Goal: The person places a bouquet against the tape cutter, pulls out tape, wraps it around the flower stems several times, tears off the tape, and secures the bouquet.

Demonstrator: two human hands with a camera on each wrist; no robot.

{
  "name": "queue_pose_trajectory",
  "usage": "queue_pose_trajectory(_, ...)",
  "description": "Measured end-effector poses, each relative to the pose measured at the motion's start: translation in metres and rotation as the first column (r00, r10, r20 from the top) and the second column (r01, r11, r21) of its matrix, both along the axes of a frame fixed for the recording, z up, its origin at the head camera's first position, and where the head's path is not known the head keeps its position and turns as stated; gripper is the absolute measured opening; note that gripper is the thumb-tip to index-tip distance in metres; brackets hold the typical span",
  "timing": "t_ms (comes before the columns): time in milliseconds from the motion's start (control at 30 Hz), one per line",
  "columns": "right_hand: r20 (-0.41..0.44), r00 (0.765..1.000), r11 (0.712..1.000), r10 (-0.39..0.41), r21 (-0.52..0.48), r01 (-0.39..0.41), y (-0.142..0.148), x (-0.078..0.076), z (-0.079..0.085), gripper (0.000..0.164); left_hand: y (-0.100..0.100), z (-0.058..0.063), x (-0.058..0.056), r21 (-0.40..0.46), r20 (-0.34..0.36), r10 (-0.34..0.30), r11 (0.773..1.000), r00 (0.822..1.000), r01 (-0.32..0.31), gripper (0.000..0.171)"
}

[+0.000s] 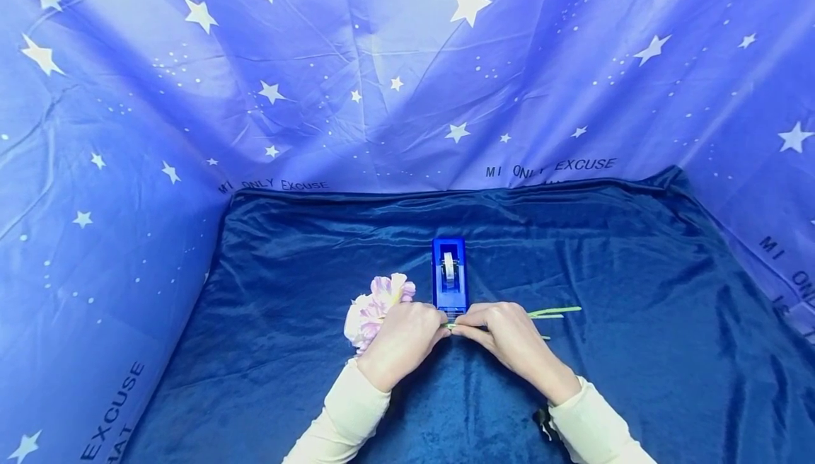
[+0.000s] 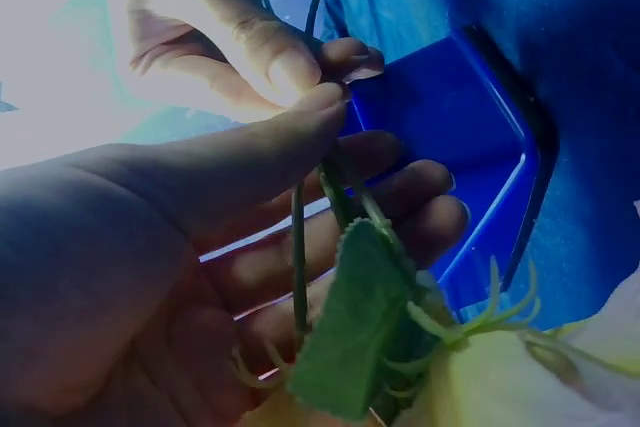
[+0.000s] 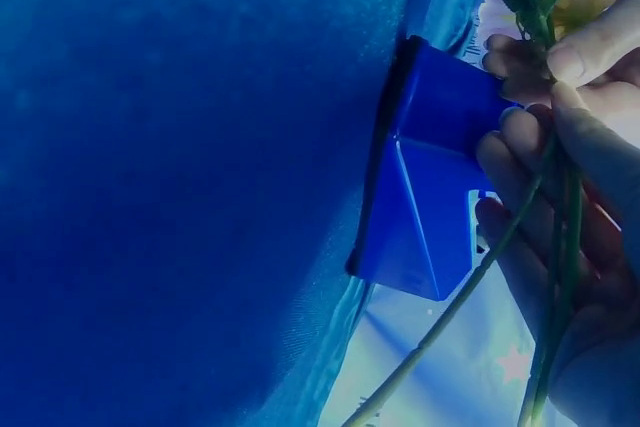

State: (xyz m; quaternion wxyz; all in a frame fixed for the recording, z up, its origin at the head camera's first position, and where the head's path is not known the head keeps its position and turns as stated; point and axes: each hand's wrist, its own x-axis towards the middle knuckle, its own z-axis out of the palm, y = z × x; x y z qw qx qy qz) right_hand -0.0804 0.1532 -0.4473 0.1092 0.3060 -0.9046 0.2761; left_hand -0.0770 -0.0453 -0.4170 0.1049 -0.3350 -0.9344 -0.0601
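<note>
Pink and white artificial flowers [image 1: 376, 308] lie to the left, their green stems [image 1: 554, 312] running rightward through both hands. My left hand [image 1: 407, 337] pinches the stems between thumb and forefinger just below the blooms. Close beside it, my right hand [image 1: 509, 333] pinches the same stems, and the fingertips of both hands nearly meet. A green leaf [image 2: 350, 317] hangs near the left palm in the left wrist view. Right behind the fingertips stands a blue tape dispenser [image 1: 449, 294] with a roll of tape [image 1: 448, 268]. Whether tape is on the stems I cannot tell.
Dark blue velvety cloth [image 1: 286, 259] covers the table, with wrinkles toward the back edge. A blue-purple curtain with white stars [image 1: 363, 61] encloses the back and sides. A small black object [image 1: 544, 423] shows beside the right sleeve.
</note>
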Motion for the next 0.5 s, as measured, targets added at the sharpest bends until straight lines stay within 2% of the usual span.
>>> queue_pose_trajectory(167, -0.010, 1.000, 1.000, 0.009, 0.000, -0.009, 0.0007, 0.0010, -0.0008, 0.006, -0.0016, -0.0028, 0.0001, 0.015, 0.041, -0.015, 1.000, 0.999, 0.015, 0.014)
queue_pose_trajectory(500, -0.027, 0.998, 0.998, 0.052, -0.022, -0.053, 0.0050, 0.0014, -0.0057, 0.007, 0.0003, -0.0049, 0.0033, 0.017, 0.005, 0.002, 1.000, 1.000, -0.002, 0.015)
